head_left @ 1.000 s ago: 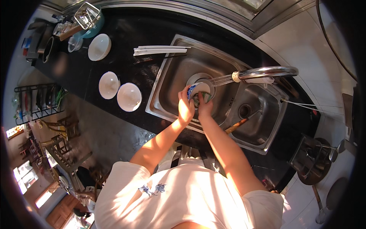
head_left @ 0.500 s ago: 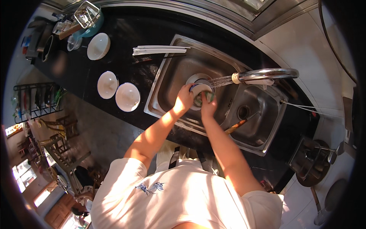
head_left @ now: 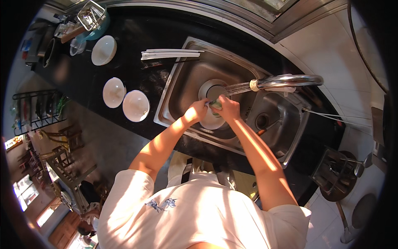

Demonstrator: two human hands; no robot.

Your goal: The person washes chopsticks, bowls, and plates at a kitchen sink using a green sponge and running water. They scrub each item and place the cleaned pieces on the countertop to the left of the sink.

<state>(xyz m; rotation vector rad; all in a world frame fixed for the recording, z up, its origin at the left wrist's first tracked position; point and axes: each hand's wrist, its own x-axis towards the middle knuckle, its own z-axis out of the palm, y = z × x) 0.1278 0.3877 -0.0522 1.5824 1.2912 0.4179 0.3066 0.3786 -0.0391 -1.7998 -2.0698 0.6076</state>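
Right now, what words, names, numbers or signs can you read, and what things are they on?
None that I can read.
Shirt: a blue picture, no words showing.
Ring on the tap: any marks are too small.
Green cloth or sponge at the right hand: too small and blurred to tell.

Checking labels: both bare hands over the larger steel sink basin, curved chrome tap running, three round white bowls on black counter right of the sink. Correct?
Wrong side: the head view shows the three round white bowls left of the steel sink. Left hand, right hand and tap are as stated.
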